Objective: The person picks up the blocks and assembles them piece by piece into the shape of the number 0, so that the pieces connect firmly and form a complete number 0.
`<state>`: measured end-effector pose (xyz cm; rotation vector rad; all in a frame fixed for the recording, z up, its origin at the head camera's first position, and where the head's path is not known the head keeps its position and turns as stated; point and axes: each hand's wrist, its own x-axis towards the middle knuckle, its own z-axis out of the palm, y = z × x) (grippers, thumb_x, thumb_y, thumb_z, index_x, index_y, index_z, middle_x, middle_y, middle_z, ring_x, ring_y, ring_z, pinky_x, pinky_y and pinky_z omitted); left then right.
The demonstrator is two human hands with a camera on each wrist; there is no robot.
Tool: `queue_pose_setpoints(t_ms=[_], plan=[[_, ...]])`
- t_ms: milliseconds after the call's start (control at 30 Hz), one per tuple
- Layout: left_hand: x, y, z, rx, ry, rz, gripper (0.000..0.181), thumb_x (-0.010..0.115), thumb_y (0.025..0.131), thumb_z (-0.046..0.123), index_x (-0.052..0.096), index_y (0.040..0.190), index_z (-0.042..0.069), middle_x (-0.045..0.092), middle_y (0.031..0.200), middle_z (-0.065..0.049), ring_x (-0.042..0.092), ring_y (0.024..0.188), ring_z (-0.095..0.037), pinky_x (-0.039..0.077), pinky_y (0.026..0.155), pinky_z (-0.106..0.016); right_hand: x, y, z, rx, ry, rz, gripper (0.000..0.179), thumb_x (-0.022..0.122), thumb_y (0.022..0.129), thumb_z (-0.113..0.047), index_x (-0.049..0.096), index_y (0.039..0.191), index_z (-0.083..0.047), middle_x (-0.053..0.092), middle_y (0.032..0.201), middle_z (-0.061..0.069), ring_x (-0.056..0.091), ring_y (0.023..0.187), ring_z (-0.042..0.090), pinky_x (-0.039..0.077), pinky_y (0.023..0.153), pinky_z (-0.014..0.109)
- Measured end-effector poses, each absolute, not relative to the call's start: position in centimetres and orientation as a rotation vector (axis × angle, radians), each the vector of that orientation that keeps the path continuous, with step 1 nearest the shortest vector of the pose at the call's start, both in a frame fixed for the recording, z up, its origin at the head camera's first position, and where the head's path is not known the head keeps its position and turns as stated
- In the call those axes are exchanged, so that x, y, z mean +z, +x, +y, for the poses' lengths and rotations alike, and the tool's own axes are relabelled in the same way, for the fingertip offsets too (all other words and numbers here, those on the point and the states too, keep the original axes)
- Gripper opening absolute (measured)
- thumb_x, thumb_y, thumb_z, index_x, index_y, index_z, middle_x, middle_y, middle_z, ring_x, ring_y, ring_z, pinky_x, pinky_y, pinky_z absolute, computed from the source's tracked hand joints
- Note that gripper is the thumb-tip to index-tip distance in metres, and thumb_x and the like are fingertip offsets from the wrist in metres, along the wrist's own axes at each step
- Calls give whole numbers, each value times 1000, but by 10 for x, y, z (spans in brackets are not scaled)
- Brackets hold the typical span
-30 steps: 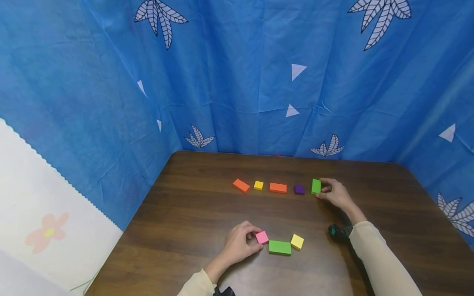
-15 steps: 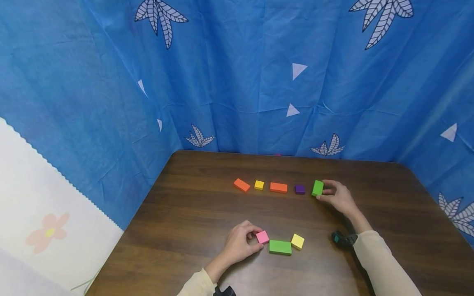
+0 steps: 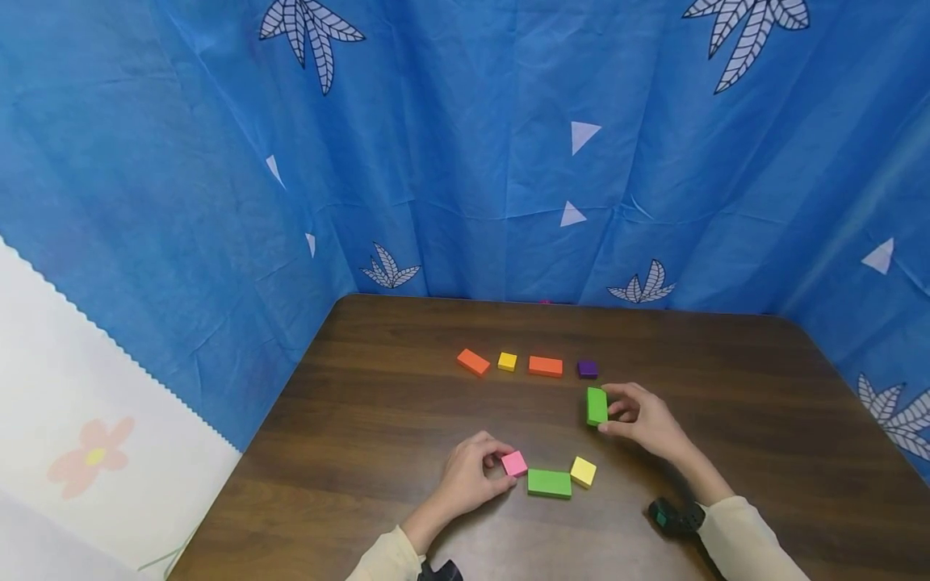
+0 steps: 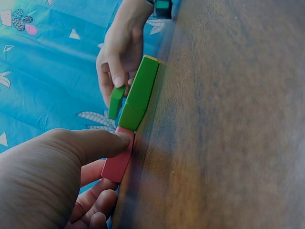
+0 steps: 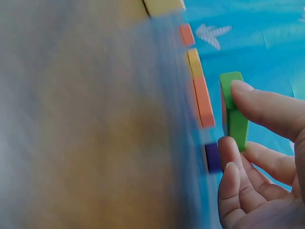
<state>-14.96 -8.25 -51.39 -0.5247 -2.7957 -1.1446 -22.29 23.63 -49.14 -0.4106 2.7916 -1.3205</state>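
On the near part of the table, the left hand point(image 3: 468, 478) pinches a small pink block point(image 3: 514, 464) between thumb and fingers. To its right lies a longer green block point(image 3: 549, 483), with a pale yellow block point(image 3: 583, 472) at that block's right end. The right hand point(image 3: 649, 420) grips a second green block point(image 3: 596, 406) by its ends. In the right wrist view this green block point(image 5: 234, 109) appears raised off the table, the thumb on its near end. The left wrist view shows the pink block point(image 4: 118, 160) against the end of the long green one.
Across the back of the wooden table point(image 3: 392, 403) runs a spaced row: a tilted orange block point(image 3: 474, 362), a yellow block point(image 3: 507, 361), another orange block point(image 3: 546, 366) and a purple block point(image 3: 588, 369). A blue curtain point(image 3: 465, 161) hangs behind the table's far edge.
The right hand has carried its green block from the right end of the back row toward the front and left. The left hand and the pink block have stayed in place.
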Motion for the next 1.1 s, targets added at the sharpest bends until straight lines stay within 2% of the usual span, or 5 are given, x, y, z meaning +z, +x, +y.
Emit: queue_pose_setpoints(t_ms=[233, 567, 1100], plan=[[-513, -150, -82, -1153, -524, -2801, 31, 86, 71, 25, 76, 100, 18, 58, 82, 12, 46, 73, 1, 37, 64, -15, -496, -209, 227, -1298, -492, 2745, 62, 85, 74, -21, 59, 127, -1, 62, 99, 7, 59, 80, 12, 53, 69, 20], [-513, -150, -82, -1149, -528, -2792, 31, 86, 71, 24, 76, 99, 17, 58, 82, 11, 47, 73, 1, 36, 63, -14, -502, -200, 223, -1305, -597, 2722, 61, 86, 73, -22, 61, 124, -1, 61, 96, 4, 58, 79, 6, 53, 69, 22], [-514, -150, -81, -1140, -532, -2784, 31, 87, 70, 24, 76, 99, 17, 58, 82, 11, 47, 72, 1, 36, 62, -14, -502, -196, 217, -1222, -628, 2780, 60, 87, 70, -13, 62, 123, 1, 61, 98, 3, 56, 79, 3, 52, 67, 21]])
